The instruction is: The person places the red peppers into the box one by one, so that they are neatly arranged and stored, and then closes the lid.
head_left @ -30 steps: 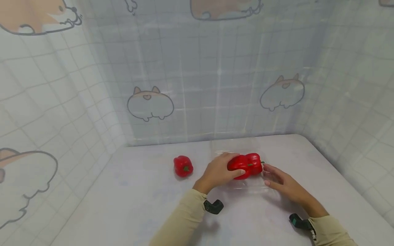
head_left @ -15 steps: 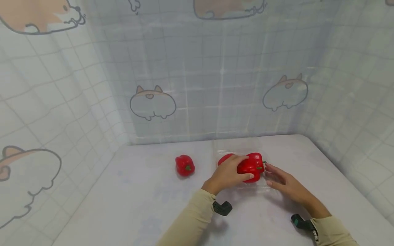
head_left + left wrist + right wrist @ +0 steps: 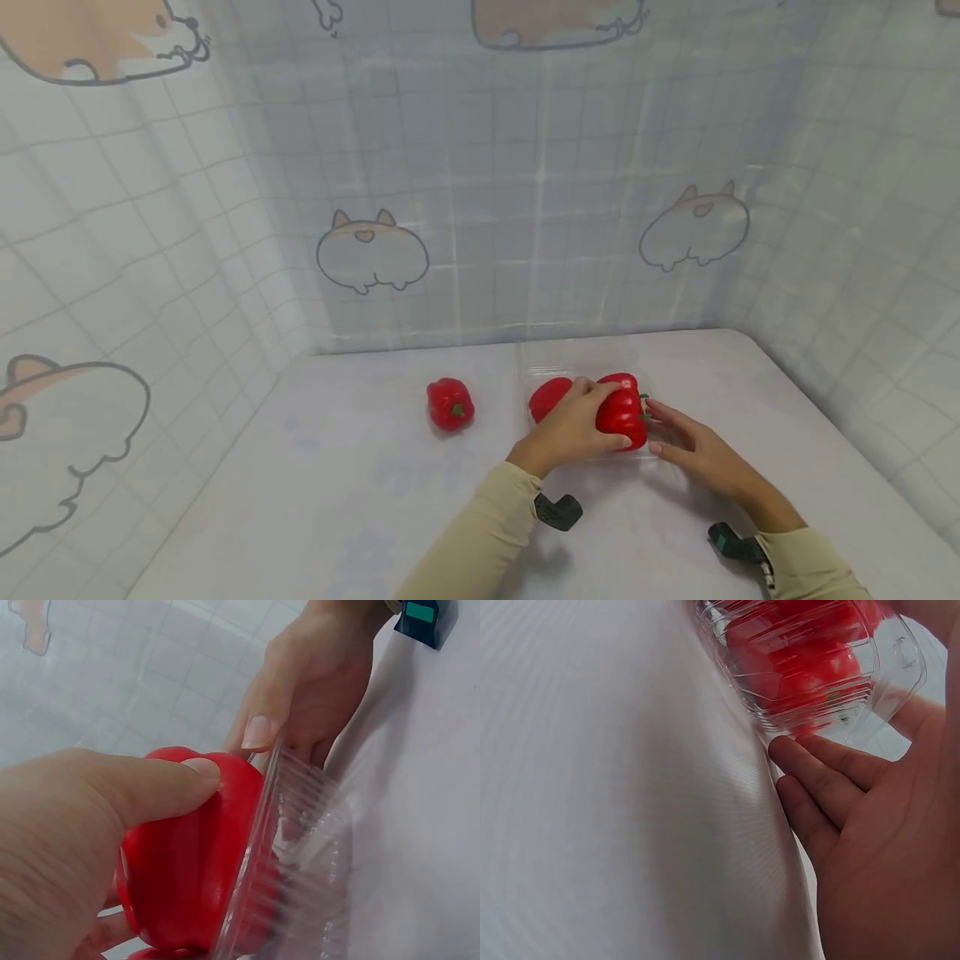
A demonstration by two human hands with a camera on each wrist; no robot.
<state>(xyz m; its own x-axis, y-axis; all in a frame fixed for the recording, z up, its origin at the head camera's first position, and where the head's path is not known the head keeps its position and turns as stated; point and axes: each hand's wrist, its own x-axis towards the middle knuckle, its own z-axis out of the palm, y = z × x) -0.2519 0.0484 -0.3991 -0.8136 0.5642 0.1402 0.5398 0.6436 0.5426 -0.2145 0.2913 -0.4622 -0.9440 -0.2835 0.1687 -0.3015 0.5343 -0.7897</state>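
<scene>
My left hand (image 3: 573,427) grips a red bell pepper (image 3: 624,421) at the right end of a clear plastic container (image 3: 542,360). In the left wrist view the thumb lies over the held bell pepper (image 3: 187,862), which sits against the container's rim (image 3: 251,855). Another red bell pepper shows just behind it in the head view, partly hidden. A further bell pepper (image 3: 549,396) lies in the container's left part, half covered by the hand. My right hand (image 3: 701,454) touches the container's right end, its fingers (image 3: 817,776) fairly straight beside the clear wall (image 3: 802,682).
A single red bell pepper (image 3: 450,405) lies on the white table (image 3: 337,467), left of the container. The container's clear lid stands open towards the back. A tile-patterned curtain (image 3: 487,167) with cartoon dogs encloses the table's back and sides.
My left hand has moved to the right with the bell pepper, bringing it to the container's right end. The bell pepper on the left has come into sight. The right hand stays nearly still.
</scene>
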